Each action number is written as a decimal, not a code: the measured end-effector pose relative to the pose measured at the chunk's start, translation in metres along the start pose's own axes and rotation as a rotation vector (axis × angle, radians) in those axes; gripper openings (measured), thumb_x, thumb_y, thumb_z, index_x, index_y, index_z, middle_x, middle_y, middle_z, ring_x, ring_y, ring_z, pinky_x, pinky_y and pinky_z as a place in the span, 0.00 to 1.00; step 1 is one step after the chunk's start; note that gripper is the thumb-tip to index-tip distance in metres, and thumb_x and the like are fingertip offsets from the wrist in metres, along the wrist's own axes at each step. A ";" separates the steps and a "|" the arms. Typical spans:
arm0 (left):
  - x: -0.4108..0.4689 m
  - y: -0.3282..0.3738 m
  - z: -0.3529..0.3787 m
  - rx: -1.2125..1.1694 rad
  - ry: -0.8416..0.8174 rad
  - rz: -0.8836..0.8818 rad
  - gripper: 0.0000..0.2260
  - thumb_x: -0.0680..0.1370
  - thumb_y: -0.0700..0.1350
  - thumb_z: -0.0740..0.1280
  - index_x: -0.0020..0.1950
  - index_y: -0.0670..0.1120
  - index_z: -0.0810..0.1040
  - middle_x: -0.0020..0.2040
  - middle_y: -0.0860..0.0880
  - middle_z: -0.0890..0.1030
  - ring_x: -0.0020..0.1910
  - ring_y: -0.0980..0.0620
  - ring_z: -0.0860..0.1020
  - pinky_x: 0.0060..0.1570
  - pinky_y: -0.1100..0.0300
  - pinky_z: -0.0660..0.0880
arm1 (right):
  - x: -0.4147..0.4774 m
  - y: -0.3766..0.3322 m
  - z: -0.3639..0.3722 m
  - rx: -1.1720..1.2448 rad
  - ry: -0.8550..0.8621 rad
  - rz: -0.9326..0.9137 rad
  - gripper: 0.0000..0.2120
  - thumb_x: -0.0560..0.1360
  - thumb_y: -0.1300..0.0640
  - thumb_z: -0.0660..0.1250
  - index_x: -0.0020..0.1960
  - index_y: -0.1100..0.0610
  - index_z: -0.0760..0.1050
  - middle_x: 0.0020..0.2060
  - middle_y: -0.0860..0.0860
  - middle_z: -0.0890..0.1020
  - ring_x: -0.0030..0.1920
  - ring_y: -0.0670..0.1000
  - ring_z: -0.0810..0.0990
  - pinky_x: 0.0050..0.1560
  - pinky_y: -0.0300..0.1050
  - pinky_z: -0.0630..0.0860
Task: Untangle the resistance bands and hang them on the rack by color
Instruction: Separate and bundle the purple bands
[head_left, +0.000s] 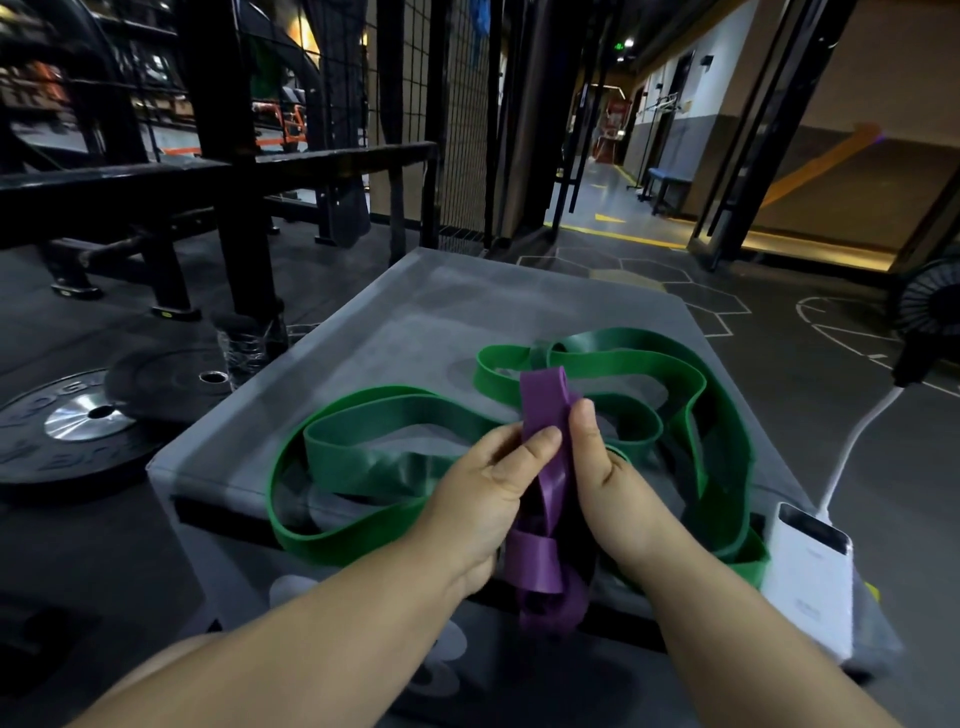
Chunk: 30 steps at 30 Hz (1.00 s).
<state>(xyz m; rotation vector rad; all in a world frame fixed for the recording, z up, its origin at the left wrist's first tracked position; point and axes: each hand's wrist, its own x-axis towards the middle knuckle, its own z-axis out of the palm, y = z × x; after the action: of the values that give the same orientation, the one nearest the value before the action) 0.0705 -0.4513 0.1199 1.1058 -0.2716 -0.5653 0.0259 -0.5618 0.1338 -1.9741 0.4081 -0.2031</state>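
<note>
- The left hand (483, 493) and right hand (605, 480) were raised side by side, each pinching the purple band (545, 400) between thumb and fingers.
- The band stood upright between them, with its twisted loops hanging below.
- Green bands (363, 457) lay tangled on the grey box (415, 312).
- A power bank (810, 571) sat at the box's near right corner.
- Weight plates (78, 421) lay on the floor to the left.
</note>
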 end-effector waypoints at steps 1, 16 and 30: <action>0.001 -0.001 0.000 0.027 0.021 0.013 0.12 0.75 0.47 0.69 0.57 0.45 0.80 0.50 0.44 0.85 0.51 0.46 0.83 0.58 0.50 0.77 | 0.000 -0.001 0.001 -0.020 0.025 0.011 0.41 0.66 0.27 0.42 0.49 0.54 0.83 0.43 0.49 0.83 0.44 0.40 0.79 0.43 0.32 0.70; 0.017 0.008 -0.012 0.012 0.230 0.204 0.09 0.78 0.45 0.67 0.57 0.46 0.71 0.42 0.49 0.86 0.39 0.51 0.84 0.44 0.53 0.82 | -0.005 0.006 0.012 -0.078 -0.046 -0.278 0.31 0.54 0.30 0.76 0.42 0.52 0.71 0.35 0.43 0.78 0.33 0.40 0.73 0.37 0.35 0.71; 0.019 0.019 -0.021 0.163 0.177 0.220 0.16 0.67 0.59 0.70 0.48 0.52 0.74 0.44 0.53 0.82 0.48 0.51 0.80 0.59 0.48 0.75 | 0.000 0.004 -0.012 0.260 -0.267 -0.156 0.07 0.63 0.64 0.66 0.39 0.58 0.80 0.29 0.55 0.81 0.28 0.49 0.74 0.30 0.38 0.69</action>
<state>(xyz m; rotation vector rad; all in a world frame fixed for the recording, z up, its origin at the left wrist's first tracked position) 0.1017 -0.4392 0.1265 1.2572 -0.2848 -0.2504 0.0217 -0.5737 0.1354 -1.7461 0.0509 -0.0836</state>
